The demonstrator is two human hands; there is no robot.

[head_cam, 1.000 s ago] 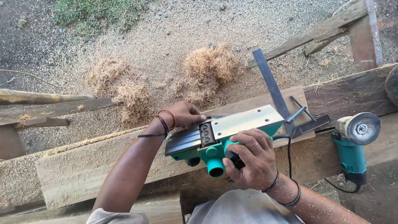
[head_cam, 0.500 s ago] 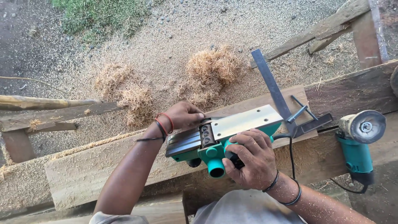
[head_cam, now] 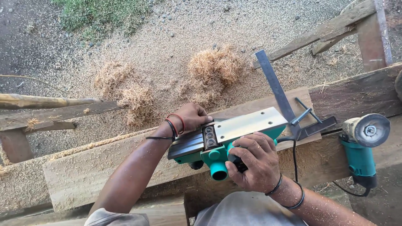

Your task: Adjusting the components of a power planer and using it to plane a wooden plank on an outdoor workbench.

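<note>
Both hands are gripping the green planer (head_cam: 226, 140) lying upside down on the plank (head_cam: 104, 167), left hand (head_cam: 190, 117) at its far edge, right hand (head_cam: 253, 161) wrapping the handle, while shavings (head_cam: 215, 67) are lying heaped on the ground.

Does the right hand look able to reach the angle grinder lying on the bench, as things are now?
Probably yes, once it lets go. The right hand grips the green planer, so it is occupied. The angle grinder lies on that hand's own side, and only bare plank and a black cord lie between them.
</note>
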